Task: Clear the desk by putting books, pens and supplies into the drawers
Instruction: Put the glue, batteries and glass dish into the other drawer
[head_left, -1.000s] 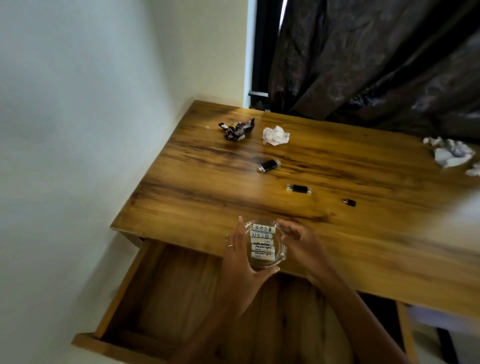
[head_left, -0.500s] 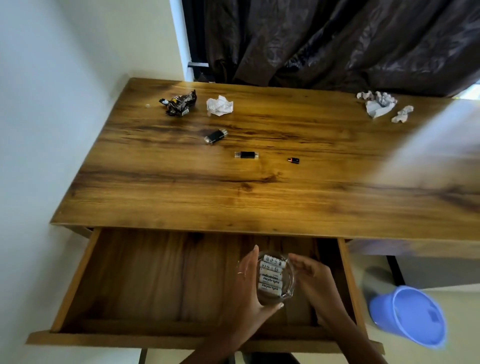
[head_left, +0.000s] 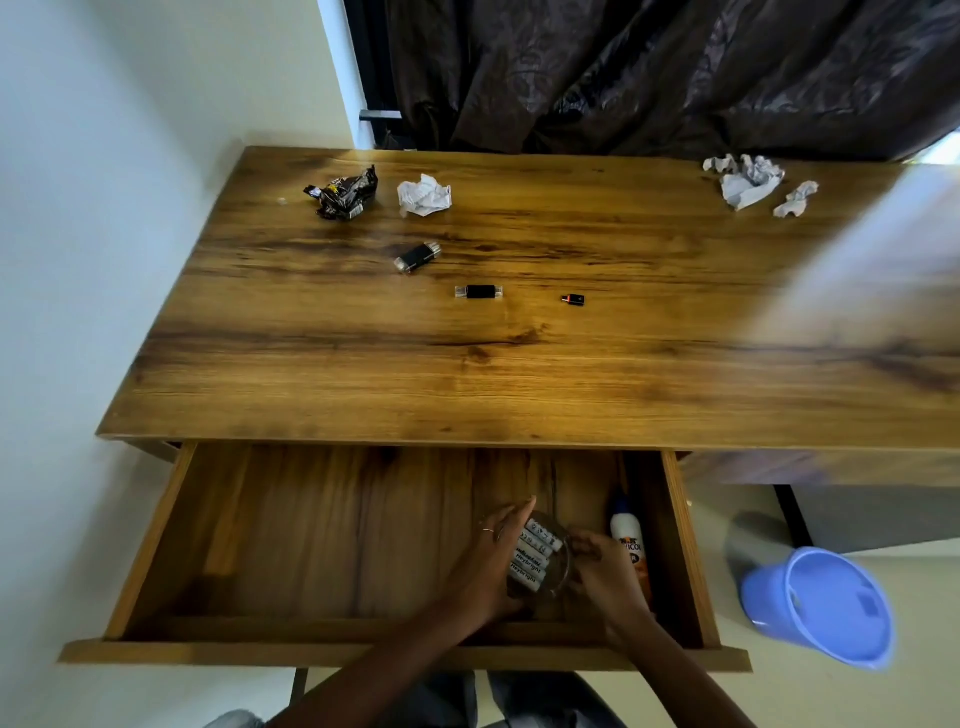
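Nearest me, my left hand and right hand each keep a curled grip on opposite sides of a small round clear glass bowl of white cylindrical batteries, held low inside the open wooden drawer, just beside a white-and-orange glue bottle lying along its right wall. Beyond, on the grained wooden desk, I see three small black USB drives, then a crinkled dark foil wrapper and crumpled white paper farthest back.

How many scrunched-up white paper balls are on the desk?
3. One white paper ball sits at the back left, beside the dark wrapper. A bigger one and a small one sit at the back right corner. None looks hidden.
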